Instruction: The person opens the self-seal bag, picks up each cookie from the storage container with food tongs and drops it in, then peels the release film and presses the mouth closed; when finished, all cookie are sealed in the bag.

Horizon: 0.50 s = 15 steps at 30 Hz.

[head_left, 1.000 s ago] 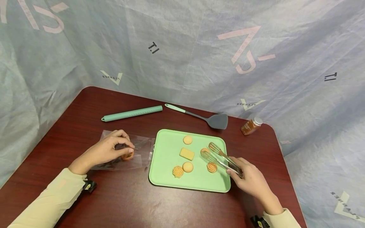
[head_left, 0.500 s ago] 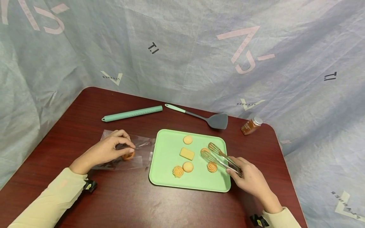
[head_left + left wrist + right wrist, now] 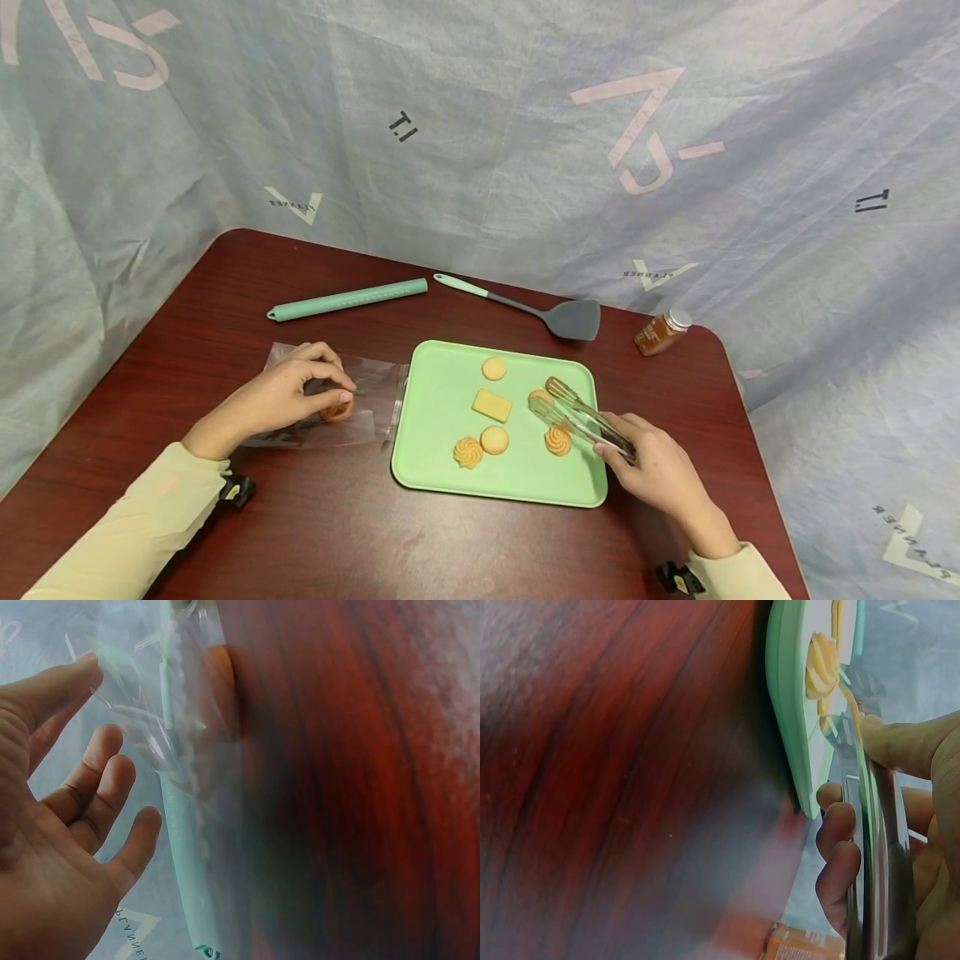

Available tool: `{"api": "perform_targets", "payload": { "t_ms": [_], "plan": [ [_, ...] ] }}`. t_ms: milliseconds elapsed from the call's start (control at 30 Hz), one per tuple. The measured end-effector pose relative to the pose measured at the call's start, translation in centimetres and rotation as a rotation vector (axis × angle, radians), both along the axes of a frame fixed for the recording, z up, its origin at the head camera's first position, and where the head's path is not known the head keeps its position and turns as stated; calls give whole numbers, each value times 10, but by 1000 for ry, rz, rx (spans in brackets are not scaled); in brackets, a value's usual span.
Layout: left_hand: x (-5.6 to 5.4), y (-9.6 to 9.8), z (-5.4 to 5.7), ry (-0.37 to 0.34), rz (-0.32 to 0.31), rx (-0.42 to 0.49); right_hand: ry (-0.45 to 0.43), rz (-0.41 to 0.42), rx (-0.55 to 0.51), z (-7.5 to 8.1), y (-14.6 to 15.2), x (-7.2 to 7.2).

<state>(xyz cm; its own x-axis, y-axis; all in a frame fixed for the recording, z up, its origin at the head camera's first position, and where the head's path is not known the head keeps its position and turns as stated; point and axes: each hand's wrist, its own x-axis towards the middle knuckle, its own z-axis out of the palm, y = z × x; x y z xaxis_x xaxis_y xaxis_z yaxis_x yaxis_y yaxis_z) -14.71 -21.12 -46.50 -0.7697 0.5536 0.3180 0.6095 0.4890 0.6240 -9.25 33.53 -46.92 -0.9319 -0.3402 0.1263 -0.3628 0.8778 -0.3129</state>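
Observation:
Thumb and index finger of my left hand (image 3: 288, 392) pinch the film of a clear plastic bag (image 3: 386, 387); the left wrist view shows the pinch at the film's edge. A brown-orange cookie (image 3: 337, 411) lies in the bag, partly behind the thumb. My right hand (image 3: 663, 471) grips metal tongs (image 3: 588, 408) over the right side of a green tray (image 3: 495, 497). The tongs' two tips are at a round cookie (image 3: 537, 396), which they partly cover; whether they press it I cannot tell. A swirl cookie (image 3: 557, 441) lies just below the tongs.
On the tray also lie a rectangular biscuit (image 3: 492, 405), another swirl cookie (image 3: 468, 452) and two plain round cookies (image 3: 493, 368). Behind are a green tube-shaped case (image 3: 348, 300), a grey spatula (image 3: 573, 320) and a brown jar (image 3: 660, 332). A curtain borders the table's back.
The tips of the tongs have drawn slightly closer together around the round cookie. The left hand keeps its place on the bag.

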Motion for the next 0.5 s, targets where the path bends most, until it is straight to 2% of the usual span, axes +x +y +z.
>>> {"api": "perform_targets", "payload": {
  "t_ms": [500],
  "plan": [
    [0,-1,1,2,1,-9,6,-11,1,-1,-1,-1]
  ]
}}
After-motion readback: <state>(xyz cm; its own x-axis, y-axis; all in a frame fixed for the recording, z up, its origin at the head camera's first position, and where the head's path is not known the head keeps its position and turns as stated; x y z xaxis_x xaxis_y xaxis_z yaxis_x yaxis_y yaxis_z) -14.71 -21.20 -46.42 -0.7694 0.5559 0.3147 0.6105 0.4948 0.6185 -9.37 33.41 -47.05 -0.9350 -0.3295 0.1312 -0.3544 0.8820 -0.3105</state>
